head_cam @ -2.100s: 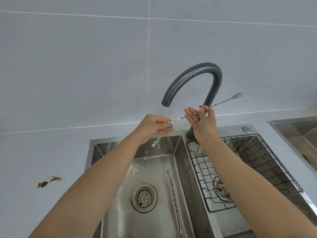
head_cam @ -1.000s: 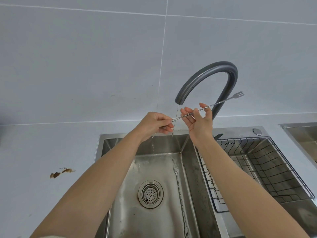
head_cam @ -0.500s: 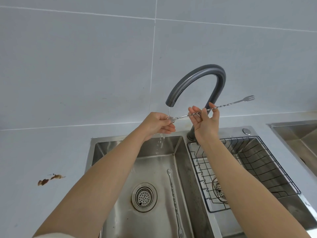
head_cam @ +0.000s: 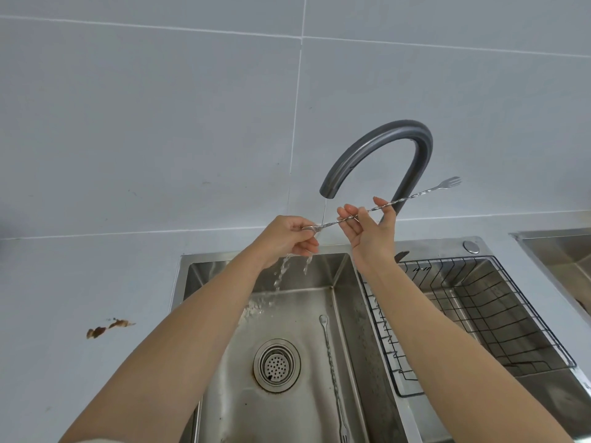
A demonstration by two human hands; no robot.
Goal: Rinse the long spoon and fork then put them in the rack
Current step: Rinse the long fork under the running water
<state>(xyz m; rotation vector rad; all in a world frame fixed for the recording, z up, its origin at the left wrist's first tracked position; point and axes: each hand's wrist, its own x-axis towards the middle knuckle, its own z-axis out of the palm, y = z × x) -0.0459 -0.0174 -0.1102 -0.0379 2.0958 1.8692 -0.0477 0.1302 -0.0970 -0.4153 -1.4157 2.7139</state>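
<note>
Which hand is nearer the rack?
Right. The right hand is by the rack's back-left corner; the left hand is farther left over the sink. Both grip the long fork.

No readable text, label, brand or number is showing anywhere. The tap [head_cam: 367,144], sink [head_cam: 243,410], rack [head_cam: 499,314] and wall [head_cam: 160,123] are all showing plain, unmarked surfaces.

Held utensil [head_cam: 415,196] above left basin [head_cam: 243,410], second utensil [head_cam: 332,372] inside, rack [head_cam: 447,259] in right basin [head_cam: 559,404].
</note>
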